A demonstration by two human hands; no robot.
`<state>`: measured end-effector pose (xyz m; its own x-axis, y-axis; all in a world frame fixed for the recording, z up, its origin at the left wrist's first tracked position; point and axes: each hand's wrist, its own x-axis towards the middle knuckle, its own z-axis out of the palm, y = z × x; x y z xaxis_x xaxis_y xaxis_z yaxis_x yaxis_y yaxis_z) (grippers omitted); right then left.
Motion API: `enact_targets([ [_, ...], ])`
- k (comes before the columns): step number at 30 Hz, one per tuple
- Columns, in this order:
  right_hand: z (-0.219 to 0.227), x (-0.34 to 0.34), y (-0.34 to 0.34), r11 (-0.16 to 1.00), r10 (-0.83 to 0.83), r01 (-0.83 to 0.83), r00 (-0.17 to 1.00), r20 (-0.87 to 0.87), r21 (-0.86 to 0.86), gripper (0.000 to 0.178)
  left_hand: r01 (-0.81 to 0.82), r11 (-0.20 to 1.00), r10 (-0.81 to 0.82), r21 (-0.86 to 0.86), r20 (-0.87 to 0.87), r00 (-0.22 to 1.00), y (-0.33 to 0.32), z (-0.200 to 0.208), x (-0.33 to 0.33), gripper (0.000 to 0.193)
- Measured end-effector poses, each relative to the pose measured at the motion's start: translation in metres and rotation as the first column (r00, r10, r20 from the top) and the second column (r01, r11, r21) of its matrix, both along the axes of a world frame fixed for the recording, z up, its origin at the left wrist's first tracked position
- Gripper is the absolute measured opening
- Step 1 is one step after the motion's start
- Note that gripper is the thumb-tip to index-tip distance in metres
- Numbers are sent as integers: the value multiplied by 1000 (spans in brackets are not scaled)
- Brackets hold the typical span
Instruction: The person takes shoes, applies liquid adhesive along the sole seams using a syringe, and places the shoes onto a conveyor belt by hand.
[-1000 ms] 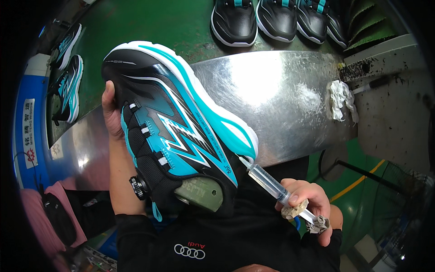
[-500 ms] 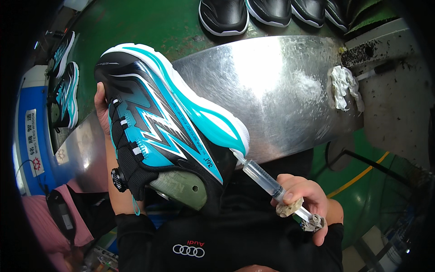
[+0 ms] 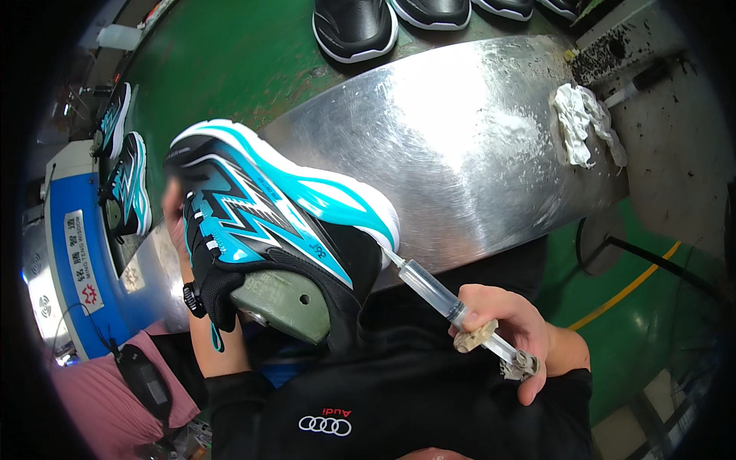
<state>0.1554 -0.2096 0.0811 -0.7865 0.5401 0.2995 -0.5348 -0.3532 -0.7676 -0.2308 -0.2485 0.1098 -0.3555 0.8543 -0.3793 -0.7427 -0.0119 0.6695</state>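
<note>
A black and turquoise running shoe [image 3: 284, 203] with a white and turquoise sole is tilted in the air, its toe toward the far left. My left hand [image 3: 175, 211] is closed on the forefoot, most of its fingers hidden behind the shoe. A green shoe last [image 3: 284, 303] fills the ankle opening. In my right hand [image 3: 510, 326] is a clear syringe [image 3: 432, 291], gripped round its barrel end and plunger. Dirty tan wrapping covers the syringe flange and plunger end. Its tip meets the shoe at the heel, where the sole joins the upper.
A scratched metal plate [image 3: 337, 126] lies beyond the shoe, with a crumpled white cloth [image 3: 575, 123] at its right end. Several black shoes [image 3: 355, 31] stand along the far green surface. Two turquoise shoes [image 3: 133, 184] are at left, near a blue and white machine [image 3: 77, 284] and a person's pink clothing [image 3: 115, 399].
The shoe has tipped and its toe has come nearer. The syringe tip has stayed at the heel, shifting slightly left with it. The whole view has also shifted.
</note>
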Motion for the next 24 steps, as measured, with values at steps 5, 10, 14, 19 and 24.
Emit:
enact_targets([
  [5,-6,-3,3,999,36,-36,999,-22,-19,99,127,990,-128,-59,-4,992,-41,-5,-35,44],
  [10,-10,-9,5,1000,-4,3,1000,-11,-28,96,193,980,-200,-57,-163,966,-58,8,-14,38],
  [14,-13,-15,7,997,-41,40,999,21,67,90,-18,995,-8,-101,-251,968,-92,0,-18,37],
  [19,-8,-20,3,986,-86,73,993,85,151,85,-20,990,-15,-139,-248,969,-136,-1,-19,39],
  [24,-4,-22,-1,984,-99,84,991,90,158,84,6,971,-64,-237,-236,970,-185,1,-18,40],
])
